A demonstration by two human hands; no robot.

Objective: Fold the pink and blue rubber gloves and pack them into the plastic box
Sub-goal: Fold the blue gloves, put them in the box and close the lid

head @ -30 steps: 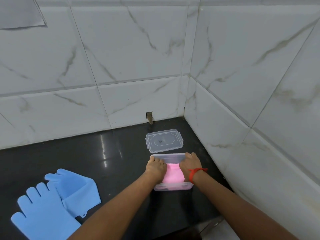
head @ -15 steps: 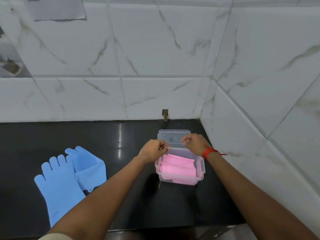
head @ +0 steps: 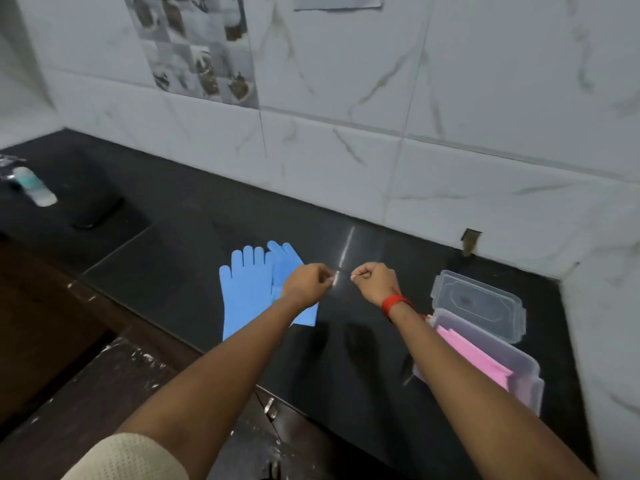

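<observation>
Two blue rubber gloves (head: 247,289) lie flat and overlapping on the black counter (head: 346,358), fingers toward the wall. My left hand (head: 306,284) hovers over their right edge, fingers curled shut and holding nothing. My right hand (head: 375,284), with a red wrist thread, is also curled shut just to the right, over bare counter. The clear plastic box (head: 526,372) sits at the right behind my right forearm, with the folded pink gloves (head: 474,356) inside. Its clear lid (head: 479,303) lies beyond it.
Marble-tiled walls close off the back and right sides. At the far left stand a dark object (head: 91,199) and a pale bottle (head: 34,187). The counter's front edge runs diagonally, with a dark speckled floor or cabinet below.
Both hands have left the box and moved left, now over the counter by the blue gloves. The view has swung left, so the box sits at the right.
</observation>
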